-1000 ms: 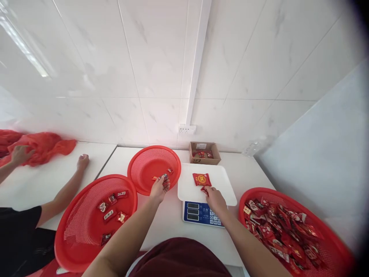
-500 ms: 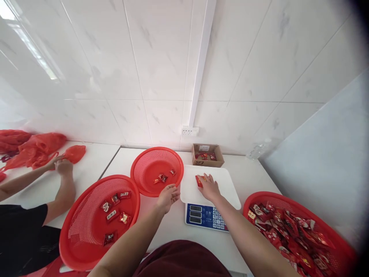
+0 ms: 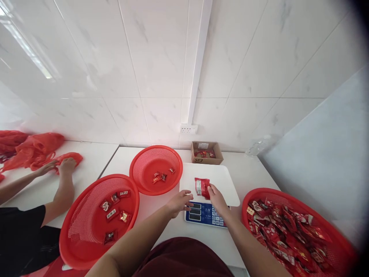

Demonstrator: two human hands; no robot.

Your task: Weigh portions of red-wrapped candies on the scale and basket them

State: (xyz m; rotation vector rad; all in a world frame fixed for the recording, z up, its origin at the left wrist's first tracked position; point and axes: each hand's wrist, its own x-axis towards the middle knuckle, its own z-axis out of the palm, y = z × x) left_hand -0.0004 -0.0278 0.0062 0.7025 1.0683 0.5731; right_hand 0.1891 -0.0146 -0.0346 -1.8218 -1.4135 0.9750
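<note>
On the white table, the packet-filled basket stood at the right, its rim near the right forearm, so an outward swing could knock it. The digital scale left room to move over the right part of its platform. The left hand, fingers loosely spread and holding nothing, hung by the platform's near-left edge. The right hand pinched a red snack packet over the platform; gripped only along one side, it might slip if the fingers slackened
</note>
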